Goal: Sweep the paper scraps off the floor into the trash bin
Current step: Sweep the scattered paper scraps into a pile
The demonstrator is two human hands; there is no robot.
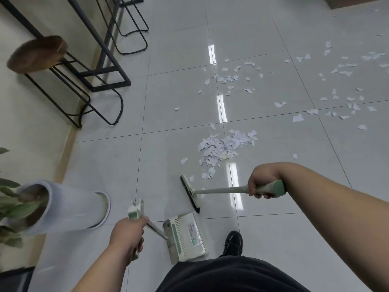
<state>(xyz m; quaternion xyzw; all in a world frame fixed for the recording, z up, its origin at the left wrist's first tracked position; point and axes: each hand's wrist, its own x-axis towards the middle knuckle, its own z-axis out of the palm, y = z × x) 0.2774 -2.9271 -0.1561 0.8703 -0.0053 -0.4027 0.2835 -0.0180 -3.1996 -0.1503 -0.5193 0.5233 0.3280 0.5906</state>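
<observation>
**Two hands occupied, scraps heaped beyond the broom**

Both hands are closed round handles. The right hand [263, 182] is wrapped round the green grip at the end of the broom [190, 192], its fingers curled underneath and its knuckles turned up. The left hand [128, 232] is clenched round the upright handle of the dustpan [187, 237]; only its back is shown, so its fingers are mostly hidden.

The broom's head is set low over the floor [105, 165], ahead of the dustpan and to the left of the right hand. A pile of paper scraps [223, 148] is gathered just beyond the head, on its far side from the person, with a few pieces trailing down to the head itself. Loose scraps [231, 77] are strewn further off and out to the right. The dustpan is placed near a black shoe [233, 243], well apart from the pile.

Whether the bristles touch the tiles cannot be told. The dustpan's label is too small to read. A potted plant [69, 207] is cut off at the left edge, and a stool [37, 53] is blurred at upper left.
</observation>
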